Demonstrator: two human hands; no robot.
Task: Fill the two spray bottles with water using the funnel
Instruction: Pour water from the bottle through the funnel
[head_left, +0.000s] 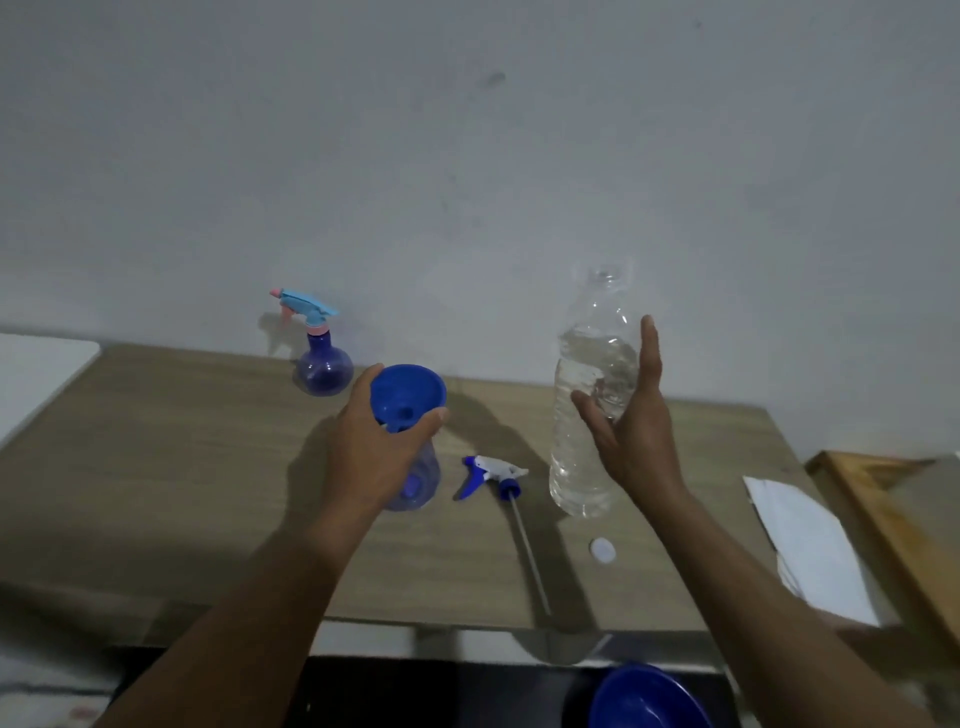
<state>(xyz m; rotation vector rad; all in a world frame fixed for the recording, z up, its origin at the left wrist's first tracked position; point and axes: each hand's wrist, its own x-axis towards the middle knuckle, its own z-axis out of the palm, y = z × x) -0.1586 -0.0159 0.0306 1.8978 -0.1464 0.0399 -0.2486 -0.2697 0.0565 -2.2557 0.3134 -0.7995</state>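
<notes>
Left hand (382, 441) grips funnel (408, 395) seated in spray bottle (418, 483) — right hand (631, 421) open, fingers straight, just beside water bottle (576, 467), contact unclear. Sprayer head (493, 473) lies between hands.

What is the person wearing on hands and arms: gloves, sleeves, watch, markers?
Nothing that shows. The left hand and right hand are bare, no gloves. The left forearm and right forearm are uncovered down to the frame edge, no sleeve or cuff. No watch, band, marker or cable at either wrist. No ring visible, though the picture is soft.
</notes>
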